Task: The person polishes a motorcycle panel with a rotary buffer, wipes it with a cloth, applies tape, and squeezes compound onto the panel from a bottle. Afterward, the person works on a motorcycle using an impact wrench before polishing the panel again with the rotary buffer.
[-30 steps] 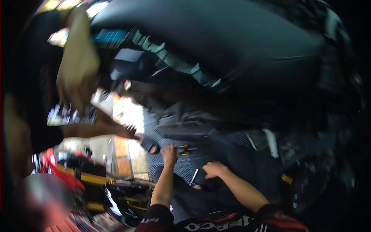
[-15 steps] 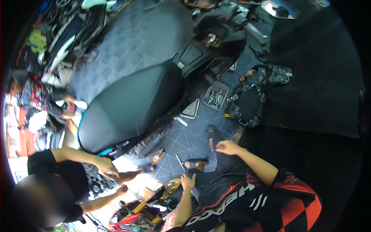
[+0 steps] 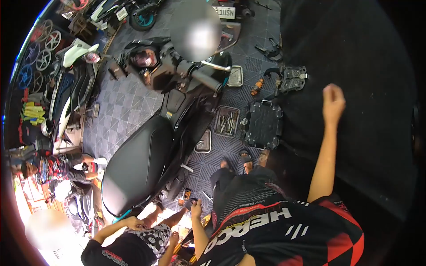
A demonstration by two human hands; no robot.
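My right hand [image 3: 333,105] is raised at the right in front of a black sheet, its fingers curled in and no object showing in them. Low in the view, my left hand [image 3: 195,209] hangs beside a co-worker's dark sandal, with thumb and fingers apart. It seems to hold nothing. Just beyond it on the floor lie an orange and black power tool [image 3: 184,196] and a metal T-handle wrench [image 3: 207,196]. A motorcycle with a long black seat [image 3: 137,162] stands to my left.
A tray of metal tools [image 3: 226,121], a smaller tray [image 3: 203,141] and a black case [image 3: 263,124] lie on the tiled floor. Farther off are another orange tool [image 3: 256,87] and a black rack plate [image 3: 293,80]. A co-worker in a black shirt [image 3: 111,248] is at lower left.
My view has shifted along the motorcycle towards its handlebar. My right hand has gone from near my leg up and out to the right. My left hand has come off my thigh.
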